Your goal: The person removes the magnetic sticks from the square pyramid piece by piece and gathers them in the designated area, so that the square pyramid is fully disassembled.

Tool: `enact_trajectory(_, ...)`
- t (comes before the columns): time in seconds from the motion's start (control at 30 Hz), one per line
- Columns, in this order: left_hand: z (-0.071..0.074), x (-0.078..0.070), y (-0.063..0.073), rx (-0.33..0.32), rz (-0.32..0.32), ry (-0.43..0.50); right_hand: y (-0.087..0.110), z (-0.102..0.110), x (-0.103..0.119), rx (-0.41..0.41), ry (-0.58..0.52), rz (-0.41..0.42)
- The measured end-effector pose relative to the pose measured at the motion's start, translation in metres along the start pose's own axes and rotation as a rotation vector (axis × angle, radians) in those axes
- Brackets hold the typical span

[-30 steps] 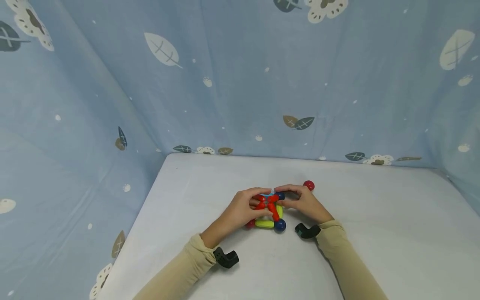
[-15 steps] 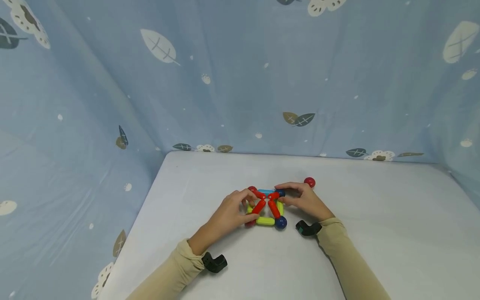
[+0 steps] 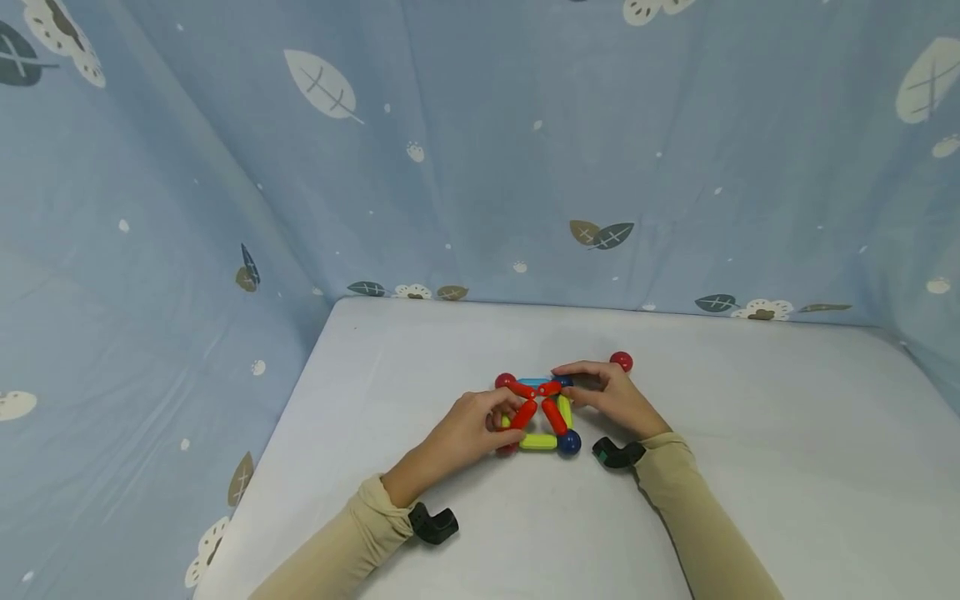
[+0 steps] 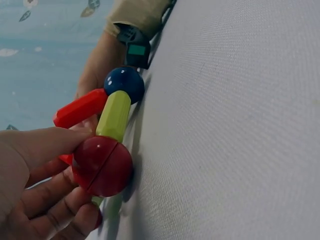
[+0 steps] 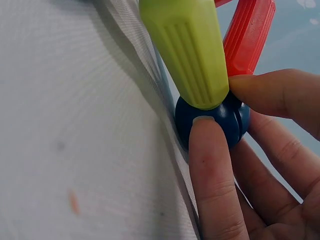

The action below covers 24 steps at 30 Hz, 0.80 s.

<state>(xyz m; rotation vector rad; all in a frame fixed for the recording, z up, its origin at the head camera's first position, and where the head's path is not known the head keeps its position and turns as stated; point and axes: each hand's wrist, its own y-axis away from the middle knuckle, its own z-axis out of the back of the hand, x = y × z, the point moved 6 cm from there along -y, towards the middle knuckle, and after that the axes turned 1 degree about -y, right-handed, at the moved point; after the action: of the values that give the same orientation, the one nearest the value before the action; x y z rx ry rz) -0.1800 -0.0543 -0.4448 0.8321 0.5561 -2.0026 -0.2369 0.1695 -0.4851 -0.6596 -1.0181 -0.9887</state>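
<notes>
A magnetic stick-and-ball frame lies on the table with red balls (image 3: 505, 382) at the left corners and blue balls (image 3: 569, 442) at the right. Yellow-green sticks (image 3: 538, 442) and a light-blue stick (image 3: 534, 382) form its sides; red sticks (image 3: 554, 416) lean inward from the corners, their tips close together over the middle. At the near-left corner my left hand (image 3: 463, 427) pinches a red stick (image 3: 524, 415) beside the near red ball (image 4: 103, 166). My right hand (image 3: 613, 398) holds the far-right blue ball (image 5: 232, 120) between thumb and fingers.
One loose red ball (image 3: 621, 361) lies just behind the right hand. Black wrist devices (image 3: 433, 524) are on both sleeves. Blue patterned cloth (image 3: 480, 167) hangs behind and to the left of the white table (image 3: 787, 467).
My left hand has drawn back from the frame's top to the near-left corner, uncovering the far-left red ball and red stick. The near side has shifted slightly right. My right hand keeps its hold.
</notes>
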Motion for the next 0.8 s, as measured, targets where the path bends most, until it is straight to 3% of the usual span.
enact_trajectory(0.47, 0.0022, -0.0016, -0.0012, 0.025, 0.003, -0.036, -0.001, 0.0003, -0.0024, -0.005, -0.011, -0.021)
enact_trajectory(0.63, 0.0042, 0.0007, -0.0012, 0.011, 0.024, -0.029, -0.0015, 0.0002, -0.003, -0.005, -0.016, -0.024)
enact_trajectory(0.8, 0.0054, 0.0003, -0.0006, -0.011, 0.001, -0.042, -0.0019, 0.0006, -0.0034, -0.007, -0.002, -0.024)
